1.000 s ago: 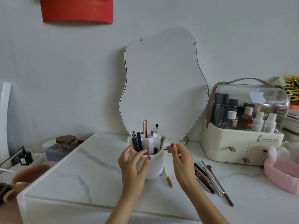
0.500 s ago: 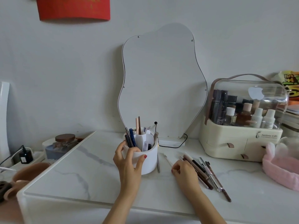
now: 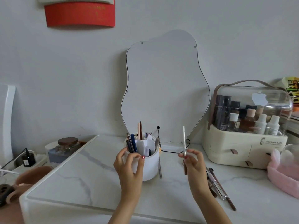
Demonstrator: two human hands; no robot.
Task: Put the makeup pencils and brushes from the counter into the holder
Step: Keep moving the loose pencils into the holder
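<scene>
While the holder waits: lines follow.
Left hand: fingers curled on the white holder, seemingly steadying it.
Right hand: fingertips pinched on a white pencil, upright, beside the holder.
Counter: remaining pencils lie right.
Obstacle: crowded compartments; a metal tool against the holder.

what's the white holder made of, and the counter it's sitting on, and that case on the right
Holder: looks like matte white plastic, smooth, with thin moulded dividers. Counter: white with grey veins and a soft sheen, so marble or a marble-look slab; can't tell which. Case: cream plastic base with a clear glossy plastic dome that shows reflections.
</scene>
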